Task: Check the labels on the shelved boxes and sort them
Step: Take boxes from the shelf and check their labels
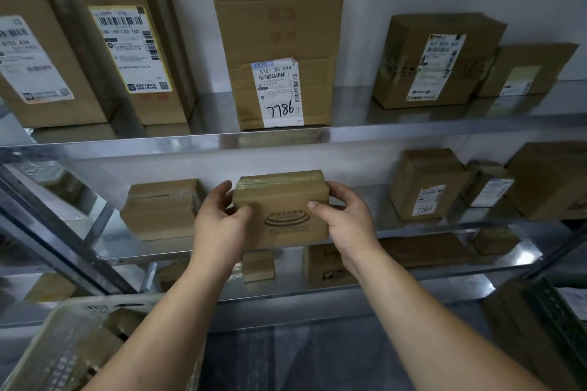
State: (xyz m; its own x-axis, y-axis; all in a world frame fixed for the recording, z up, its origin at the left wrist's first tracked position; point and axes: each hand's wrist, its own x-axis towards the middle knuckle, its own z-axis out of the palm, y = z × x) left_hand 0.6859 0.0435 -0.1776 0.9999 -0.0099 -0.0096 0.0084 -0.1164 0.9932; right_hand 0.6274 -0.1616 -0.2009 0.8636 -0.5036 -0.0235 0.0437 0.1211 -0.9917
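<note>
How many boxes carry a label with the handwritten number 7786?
2. One is the tall box standing in the middle of the top shelf; the other is the smaller box on the middle shelf, right of the held box. Other labels may be hidden or blurred.

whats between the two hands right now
A small taped cardboard box with a printed logo, gripped on its sides by the left hand and right hand, as the head view shows.
</note>
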